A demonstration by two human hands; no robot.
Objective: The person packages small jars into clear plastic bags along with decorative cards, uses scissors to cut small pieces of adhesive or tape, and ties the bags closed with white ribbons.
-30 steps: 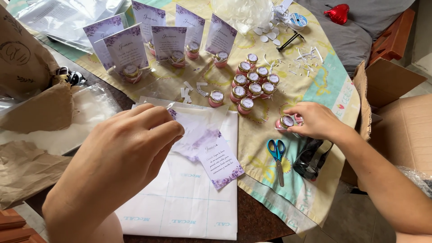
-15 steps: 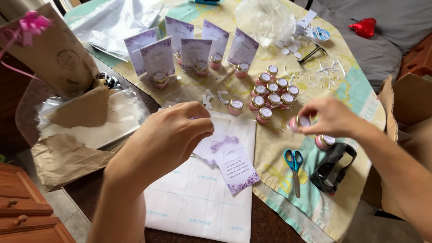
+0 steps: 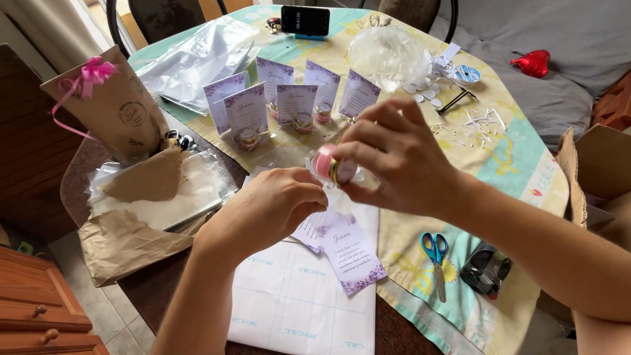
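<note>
Small round pink-lidded jar (image 3: pixel 327 164) between hands

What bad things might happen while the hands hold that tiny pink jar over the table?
The small pink-lidded jar is pinched only at fingertips by the right hand, with the left hand just below; it might slip and drop onto the purple-flowered cards underneath. The scissors lie near the right forearm, so a sweep of that arm might knock them toward the table's edge.
</note>
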